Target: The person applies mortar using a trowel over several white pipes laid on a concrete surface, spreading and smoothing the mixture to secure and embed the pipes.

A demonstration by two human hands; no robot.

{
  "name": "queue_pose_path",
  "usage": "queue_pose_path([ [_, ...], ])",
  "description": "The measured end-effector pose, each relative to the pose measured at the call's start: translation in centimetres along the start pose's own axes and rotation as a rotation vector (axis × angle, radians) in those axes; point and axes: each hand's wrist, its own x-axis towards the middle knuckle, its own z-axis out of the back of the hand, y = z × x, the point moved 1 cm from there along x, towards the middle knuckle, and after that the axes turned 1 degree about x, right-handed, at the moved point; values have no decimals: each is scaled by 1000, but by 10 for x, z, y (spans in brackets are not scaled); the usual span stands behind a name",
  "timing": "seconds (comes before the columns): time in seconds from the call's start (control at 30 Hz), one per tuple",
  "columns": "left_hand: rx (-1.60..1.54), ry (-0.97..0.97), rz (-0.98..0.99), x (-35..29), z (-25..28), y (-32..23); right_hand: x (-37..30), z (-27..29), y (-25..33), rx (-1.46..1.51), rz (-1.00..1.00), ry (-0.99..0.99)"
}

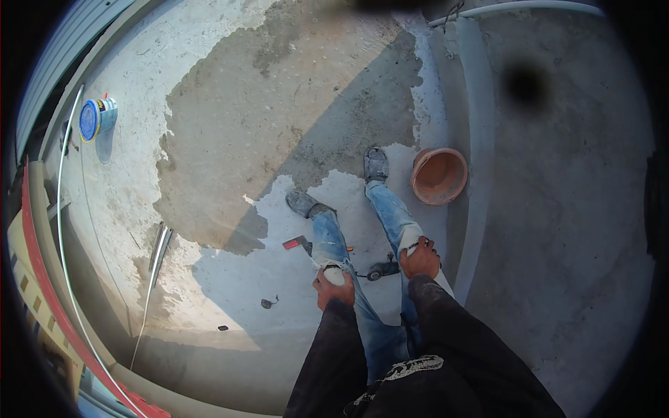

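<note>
Curled at the side of a white rounded pad (334, 276) on my left knee is my left hand (326, 289), its fingers closed against the pad. My right hand (421, 259) grips the top of my right knee, closed on a whitish pad (411, 240) that its fingers partly hide. Both knees are in faded blue jeans (327, 237). On the floor by the right knee lies a dark tool with a round end (382, 271), which I cannot make out fully. A small red and black object (293, 244) lies beside my left shin.
An orange-brown bucket (439, 177) stands right of my right foot, beside a low concrete ledge (479, 139). A blue-lidded bucket (98, 119) is at far left. Metal strips (161, 251) lean near the left wall. A wet grey patch (230, 132) spreads ahead over whitish floor.
</note>
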Motion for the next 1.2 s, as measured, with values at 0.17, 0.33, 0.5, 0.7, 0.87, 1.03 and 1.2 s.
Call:
queue_pose_path([
  [0.17, 6, 23, 4, -1, 3, -4, 0, 5, 3, -33, -20, 3],
  [0.33, 24, 19, 9, 0, 4, -5, -2, 7, -2, 39, -12, 26],
  [0.5, 47, 40, 31, 7, 9, -4, 51, -20, -31, 336, -55, 207],
  [0.7, 159, 26, 23, 8, 10, 3, 221, -69, -13, 315, 39, -220],
  [0.87, 266, 66, -66, 5, -7, 7, 315, -107, 26, 607, -119, -275],
  [1.03, 289, 61, -73, 2, -14, 10, 339, -142, 39, 722, -301, -312],
  [1.2, 305, 72, -104, 6, -9, 1, 310, -127, 38, 772, -192, -553],
])
